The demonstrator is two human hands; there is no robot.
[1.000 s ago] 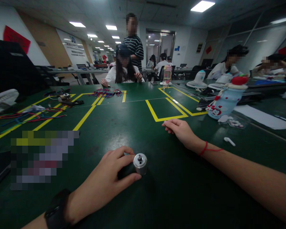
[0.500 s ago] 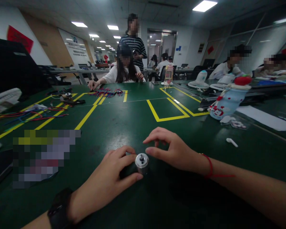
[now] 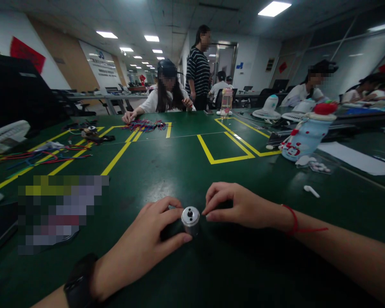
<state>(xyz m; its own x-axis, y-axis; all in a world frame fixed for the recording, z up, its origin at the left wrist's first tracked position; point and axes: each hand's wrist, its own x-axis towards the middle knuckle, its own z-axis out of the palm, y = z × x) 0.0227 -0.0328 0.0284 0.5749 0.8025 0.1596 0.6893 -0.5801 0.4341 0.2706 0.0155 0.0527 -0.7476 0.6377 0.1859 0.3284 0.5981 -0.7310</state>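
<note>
The bare left hand (image 3: 147, 235) is holding an upright silver metal cylinder (image 3: 190, 221), grip half-open. The bare right hand (image 3: 237, 206) is hovering just beside it, nearly closed, contents unclear.

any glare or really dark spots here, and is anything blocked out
Head view: pale glare on the green table just beyond the left hand, deep darkness nearer the camera than the right hand; same head view: the top of the silver cylinder shines, and a pixelated patch at left hides what lies there
</note>
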